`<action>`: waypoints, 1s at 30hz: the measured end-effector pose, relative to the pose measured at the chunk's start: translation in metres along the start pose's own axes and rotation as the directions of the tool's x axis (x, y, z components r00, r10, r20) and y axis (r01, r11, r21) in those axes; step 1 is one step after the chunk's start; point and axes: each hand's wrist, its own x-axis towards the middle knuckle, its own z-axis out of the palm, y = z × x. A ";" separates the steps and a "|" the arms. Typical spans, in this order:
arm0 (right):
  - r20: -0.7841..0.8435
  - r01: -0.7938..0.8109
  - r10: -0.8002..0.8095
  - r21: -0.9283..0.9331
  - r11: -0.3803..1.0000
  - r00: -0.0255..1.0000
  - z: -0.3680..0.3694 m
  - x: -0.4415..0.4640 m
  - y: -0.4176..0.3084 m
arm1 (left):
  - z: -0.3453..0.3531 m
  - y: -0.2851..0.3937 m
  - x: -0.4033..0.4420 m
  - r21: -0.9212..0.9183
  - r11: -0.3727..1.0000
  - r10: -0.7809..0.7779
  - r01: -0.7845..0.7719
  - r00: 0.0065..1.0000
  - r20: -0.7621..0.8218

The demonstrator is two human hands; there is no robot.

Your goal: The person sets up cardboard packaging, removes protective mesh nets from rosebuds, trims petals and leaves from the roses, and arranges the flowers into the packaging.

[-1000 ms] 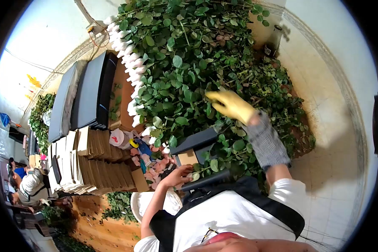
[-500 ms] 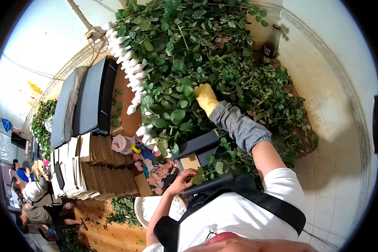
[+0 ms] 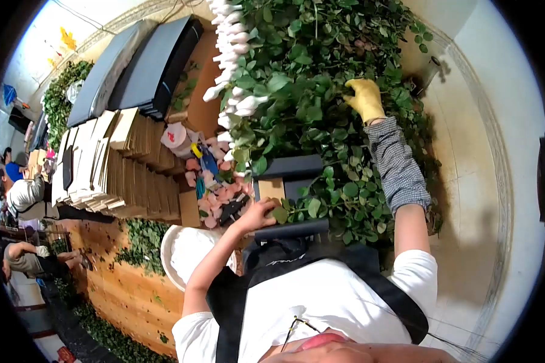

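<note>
My right hand (image 3: 364, 100), in a yellow glove and grey knit sleeve, reaches into a large heap of leafy rose stems (image 3: 321, 115). Its thumb and fingers are bent around what looks like a stem, partly hidden by leaves. Blooms in white sleeves (image 3: 248, 106) stick out from the heap's left side. My bare left hand (image 3: 257, 215) rests by the black trough (image 3: 293, 166), fingers curled at the near end of a brown cardboard piece (image 3: 271, 189). A round leaf lies against those fingertips. More leafy stems (image 3: 345, 202) lie at the trough's right.
Stacks of folded cardboard (image 3: 133, 181) and dark sheets (image 3: 154, 66) stand left. Pink petals (image 3: 215, 202), a tape roll (image 3: 175, 138) and small tools lie between. A white bucket (image 3: 194, 254) stands below. Other people work at far left, near leaves on the floor.
My right hand has moved right and away from me over the heap; some sleeved blooms now jut out of the row. My left hand stays by the trough. The whole view has shifted.
</note>
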 end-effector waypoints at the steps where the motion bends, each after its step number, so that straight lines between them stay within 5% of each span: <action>1: -0.037 -0.012 0.012 0.011 1.000 0.999 -0.002 0.002 0.004 | 0.003 0.002 0.000 -0.094 0.992 0.076 -0.084 0.993 -0.092; 3: -0.536 0.093 -0.004 0.139 0.986 0.844 -0.013 0.007 0.007 | 0.007 -0.010 0.000 -0.093 0.991 0.088 -0.099 0.990 -0.106; 4: -0.590 0.176 -0.107 0.061 0.982 0.800 -0.031 0.004 -0.002 | 0.004 -0.004 0.000 -0.072 0.995 0.061 -0.067 0.994 -0.091; 8: -0.113 0.134 -0.107 0.267 0.954 0.988 -0.011 -0.013 -0.013 | 0.003 -0.012 0.006 -0.037 0.991 0.126 -0.129 0.989 -0.078; 13: -0.264 0.292 -0.210 0.326 0.899 0.942 0.018 -0.004 -0.066 | 0.003 -0.016 0.006 0.043 0.994 0.098 -0.097 0.995 -0.008; 15: -0.235 0.222 -0.203 0.057 0.973 0.950 0.049 0.008 -0.074 | 0.005 -0.013 0.007 -0.023 0.987 0.154 -0.156 0.985 -0.077; 18: 0.260 -0.077 0.128 -0.198 0.977 0.957 0.086 0.025 -0.076 | -0.012 0.006 0.011 0.000 0.991 -0.131 0.132 0.983 0.130; 19: 0.249 -0.073 0.120 -0.192 0.979 0.961 0.090 0.033 -0.079 | -0.011 0.006 0.012 -0.036 0.996 -0.077 0.081 0.993 0.093; 21: -0.143 0.106 -0.104 0.012 0.994 0.984 0.083 0.047 -0.083 | -0.005 0.005 0.012 0.103 0.994 -0.042 0.035 0.997 0.062; 25: -0.533 0.541 -0.481 -0.051 0.839 0.696 -0.012 0.060 -0.108 | 0.000 0.002 0.008 0.137 0.990 -0.029 0.024 0.999 0.040; 26: -0.396 0.337 -0.185 0.357 0.871 0.899 -0.021 0.053 -0.100 | -0.001 0.003 0.007 0.085 0.996 -0.024 0.020 0.999 0.041; 28: -0.458 0.354 -0.119 0.472 0.807 0.881 -0.034 0.045 -0.077 | 0.002 -0.001 0.003 0.075 0.997 0.015 -0.015 1.000 -0.003; 29: -0.452 0.363 -0.344 -0.048 0.931 0.823 -0.050 0.035 -0.061 | 0.004 -0.004 0.005 0.062 0.997 0.058 -0.054 0.997 -0.060; 30: -0.273 0.285 -0.289 -0.053 0.957 0.918 -0.073 0.019 -0.062 | 0.001 0.003 0.005 -0.041 0.999 -0.028 0.026 0.998 -0.052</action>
